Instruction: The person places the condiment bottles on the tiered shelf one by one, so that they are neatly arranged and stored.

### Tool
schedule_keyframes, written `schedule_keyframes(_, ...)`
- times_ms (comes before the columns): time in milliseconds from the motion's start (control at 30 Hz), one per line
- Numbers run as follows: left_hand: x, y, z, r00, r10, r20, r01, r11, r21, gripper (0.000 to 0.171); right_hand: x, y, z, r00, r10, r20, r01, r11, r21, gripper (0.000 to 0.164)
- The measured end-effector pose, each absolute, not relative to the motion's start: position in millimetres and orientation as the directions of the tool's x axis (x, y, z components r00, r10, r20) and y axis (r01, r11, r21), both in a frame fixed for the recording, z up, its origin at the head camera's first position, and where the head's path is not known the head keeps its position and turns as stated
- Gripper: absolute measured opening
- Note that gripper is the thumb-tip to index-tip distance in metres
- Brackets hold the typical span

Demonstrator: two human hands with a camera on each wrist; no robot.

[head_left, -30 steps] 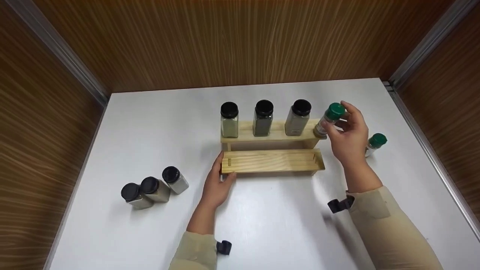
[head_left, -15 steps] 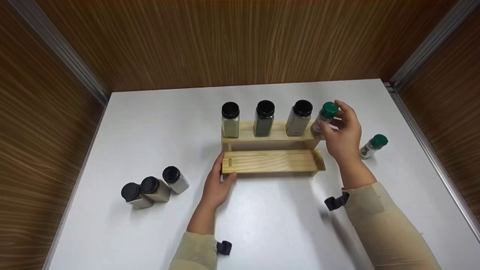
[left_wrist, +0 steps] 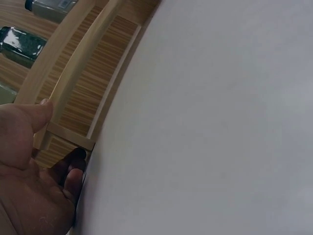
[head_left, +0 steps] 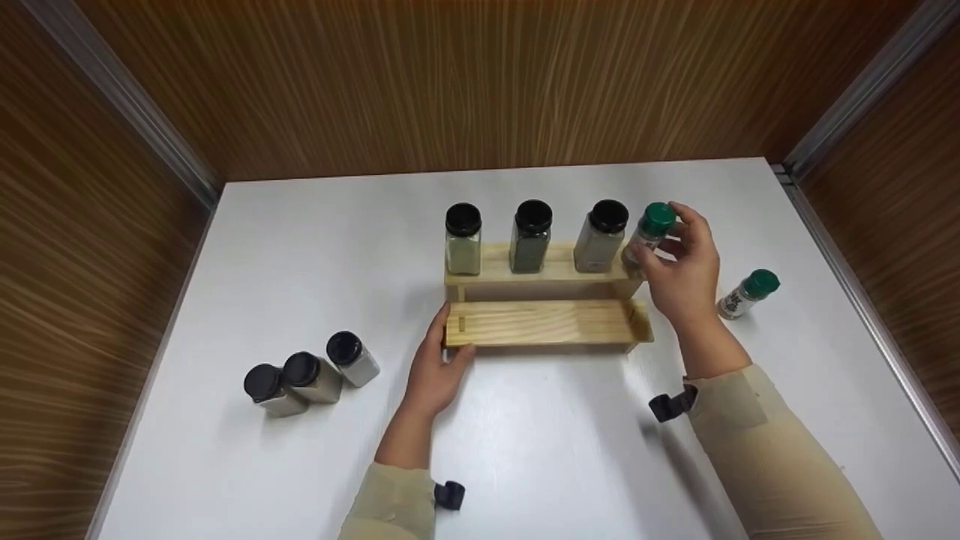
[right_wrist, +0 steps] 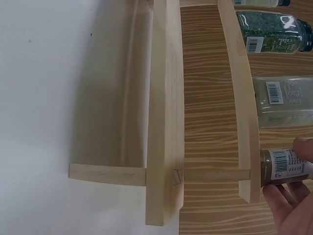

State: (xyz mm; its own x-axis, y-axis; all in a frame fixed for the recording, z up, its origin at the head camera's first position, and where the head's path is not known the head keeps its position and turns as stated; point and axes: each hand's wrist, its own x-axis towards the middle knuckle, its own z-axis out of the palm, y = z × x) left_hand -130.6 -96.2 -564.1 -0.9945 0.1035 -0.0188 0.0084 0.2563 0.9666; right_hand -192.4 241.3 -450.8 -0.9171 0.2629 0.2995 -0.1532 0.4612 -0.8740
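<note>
A two-tier wooden spice rack [head_left: 544,324] stands mid-table. My left hand [head_left: 435,379] grips the left end of its lower shelf, thumb on the front edge in the left wrist view, the other fingers round the end. At the right end of the upper shelf, my right hand [head_left: 686,277] pinches a green-capped spice jar [head_left: 658,219] between thumb and fingers. The right wrist view has that jar's labelled base [right_wrist: 283,164] right at the shelf. Three black-capped jars share the upper shelf: pale green [head_left: 463,251], dark green [head_left: 529,251] and greyish [head_left: 598,251].
Another green-capped jar [head_left: 739,300] stands on the white table [head_left: 540,450] right of the rack. Three black-capped jars [head_left: 279,401] are grouped at the left. Wood-grain panels [head_left: 480,90] enclose the back and sides.
My right hand has moved slightly left with the green-capped jar, bringing it more upright and nearer the greyish jar. The left hand keeps its hold on the rack.
</note>
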Motion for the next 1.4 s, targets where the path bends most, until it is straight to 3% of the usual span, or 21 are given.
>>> schedule_keyframes(267,-130,-96,-564,-0.994,0.105,-0.018,0.009,0.254,0.967,0.079,-191,241,-450,-0.922,0.263,0.285,-0.140,0.460,-0.877,0.066)
schedule_keyframes(500,-128,-94,-563,-0.994,0.107,-0.011,0.013,0.225,0.974,0.079,-190,243,-452,-0.899,0.255,0.356,-0.191,0.503,-0.843,0.062)
schedule_keyframes(700,-127,-97,-565,-0.993,0.118,0.009,0.035,0.221,0.975,0.077,-182,248,-454,-0.913,0.298,0.279,-0.134,0.426,-0.895,0.078)
schedule_keyframes(967,-126,-102,-565,-0.995,0.104,-0.004,0.021,0.230,0.973,0.078,-168,283,-452,-0.800,0.418,0.431,-0.291,0.359,-0.887,0.082)
schedule_keyframes(1100,-128,-103,-565,-0.995,0.104,0.002,0.026,0.235,0.972,0.078,-164,304,-453,-0.750,0.517,0.412,-0.320,0.262,-0.910,0.076)
schedule_keyframes(1233,-128,-103,-566,-0.994,0.107,-0.017,0.009,0.242,0.970,0.079,-162,321,-459,-0.709,0.630,0.318,-0.225,0.225,-0.948,0.074)
schedule_keyframes(1400,-127,-102,-566,-0.993,0.108,-0.039,-0.012,0.243,0.970,0.079,-157,335,-474,-0.687,0.706,0.175,-0.051,0.193,-0.980,0.089)
